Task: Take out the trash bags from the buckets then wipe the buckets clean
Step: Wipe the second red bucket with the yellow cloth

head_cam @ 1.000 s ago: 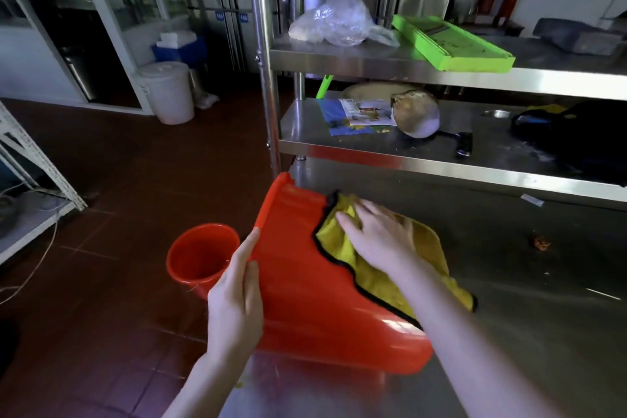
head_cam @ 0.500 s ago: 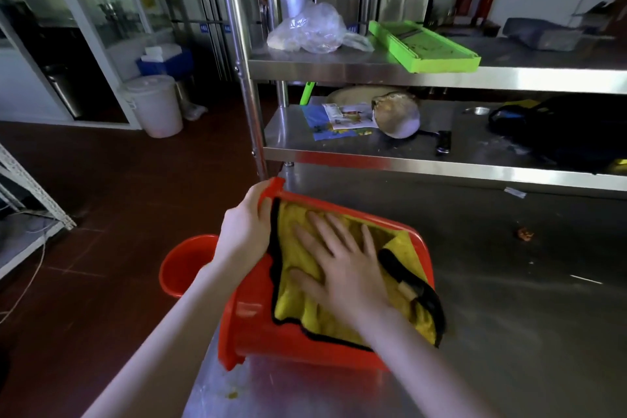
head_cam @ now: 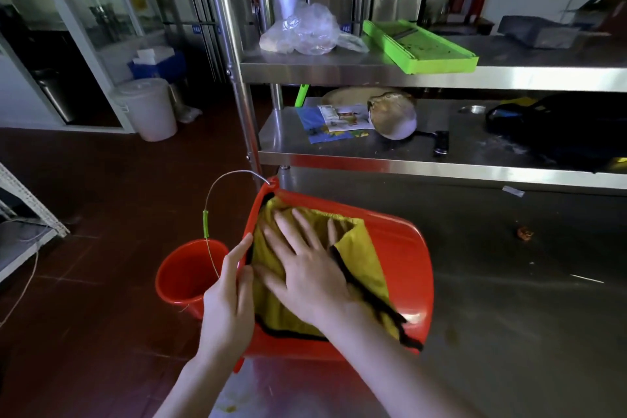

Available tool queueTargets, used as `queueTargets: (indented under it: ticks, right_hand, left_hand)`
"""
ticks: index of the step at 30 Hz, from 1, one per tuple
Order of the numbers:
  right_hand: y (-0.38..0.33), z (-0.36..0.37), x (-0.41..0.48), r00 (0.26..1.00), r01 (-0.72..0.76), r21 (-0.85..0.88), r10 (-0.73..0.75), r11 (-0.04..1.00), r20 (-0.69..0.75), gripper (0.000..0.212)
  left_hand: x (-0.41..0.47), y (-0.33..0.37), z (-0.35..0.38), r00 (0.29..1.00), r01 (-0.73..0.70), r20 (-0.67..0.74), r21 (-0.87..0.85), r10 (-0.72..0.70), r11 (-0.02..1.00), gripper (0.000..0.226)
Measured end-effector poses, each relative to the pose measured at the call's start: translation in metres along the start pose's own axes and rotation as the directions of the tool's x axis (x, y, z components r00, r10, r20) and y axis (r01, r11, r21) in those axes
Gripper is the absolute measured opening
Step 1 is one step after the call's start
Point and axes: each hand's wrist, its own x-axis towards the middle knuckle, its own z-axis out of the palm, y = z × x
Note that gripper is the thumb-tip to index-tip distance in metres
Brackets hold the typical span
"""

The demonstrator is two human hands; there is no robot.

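Wiping looks under way in the head view: the bucket point(head_cam: 400, 248) lies on its side on the table point(head_cam: 509, 316), with no bag in it (none showing, anyway). The right hand point(head_cam: 305, 268) presses flat on the cloth point(head_cam: 366, 268), and the left hand point(head_cam: 227, 309) grips the rim. A second bucket point(head_cam: 190, 275) stands on the floor nearby, probably still to be wiped, with nothing blocking it.

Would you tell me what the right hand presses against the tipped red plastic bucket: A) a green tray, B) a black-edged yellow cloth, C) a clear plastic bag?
B: the right hand lies flat on the black-edged yellow cloth, pressed against the red plastic bucket.
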Motion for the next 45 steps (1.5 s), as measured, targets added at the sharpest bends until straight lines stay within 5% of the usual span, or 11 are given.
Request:
queueTargets:
  ticks: [2, 5, 9, 15, 19, 27, 30, 35, 38, 41, 45]
  right_hand:
    - [0.023, -0.003, -0.009, 1.0, -0.013, -0.009, 0.013, 1.0, 0.009, 0.063]
    - [0.08, -0.016, -0.014, 0.956, -0.287, -0.004, 0.287, 0.958, 0.063, 0.069]
    - [0.136, -0.035, 0.003, 0.725, -0.658, 0.025, 0.624, 0.752, 0.292, 0.071]
    - [0.032, -0.011, 0.026, 0.962, -0.24, 0.058, 0.229, 0.969, 0.149, 0.07]
    - [0.0, 0.0, -0.012, 0.999, -0.019, -0.07, 0.016, 0.997, -0.051, 0.06]
    - [0.004, 0.01, -0.062, 0.997, 0.035, -0.062, -0.039, 0.997, -0.071, 0.07]
    - [0.051, -0.004, -0.062, 0.981, -0.189, -0.094, 0.185, 0.978, -0.05, 0.069]
    - [0.136, -0.031, -0.029, 0.794, -0.593, 0.021, 0.58, 0.805, 0.183, 0.081]
    - [0.107, -0.027, 0.014, 0.842, -0.5, 0.009, 0.484, 0.866, 0.239, 0.072]
    - [0.034, -0.012, 0.035, 0.971, -0.196, 0.06, 0.185, 0.979, 0.148, 0.064]
    - [0.0, -0.009, 0.016, 0.995, -0.01, 0.049, 0.005, 0.999, 0.096, 0.064]
  left_hand:
    - [-0.005, -0.004, 0.0, 1.0, 0.012, -0.018, -0.003, -0.012, 1.0, 0.057]
    - [-0.012, -0.008, 0.001, 0.999, 0.036, -0.02, -0.043, -0.037, 0.998, 0.054]
    - [-0.02, -0.007, -0.003, 1.0, -0.014, -0.011, -0.029, 0.014, 0.999, 0.056]
    - [-0.012, -0.011, -0.006, 1.0, 0.018, -0.013, -0.048, -0.019, 0.999, 0.045]
    - [0.017, 0.013, -0.013, 0.994, 0.045, 0.095, -0.011, -0.044, 0.999, 0.044]
    - [0.097, 0.047, 0.01, 0.957, 0.237, 0.113, 0.237, -0.269, 0.942, 0.06]
    - [0.071, 0.04, 0.009, 0.983, 0.169, 0.039, 0.202, -0.18, 0.965, 0.043]
    - [0.026, 0.024, 0.005, 0.995, 0.1, 0.018, 0.073, -0.101, 0.992, 0.036]
    - [0.025, 0.019, 0.007, 0.995, 0.102, 0.004, 0.048, -0.103, 0.994, 0.037]
    - [0.026, 0.014, 0.001, 0.997, 0.072, -0.005, 0.06, -0.072, 0.996, 0.037]
    - [0.015, 0.002, -0.012, 0.999, 0.035, -0.016, 0.046, -0.035, 0.998, 0.038]
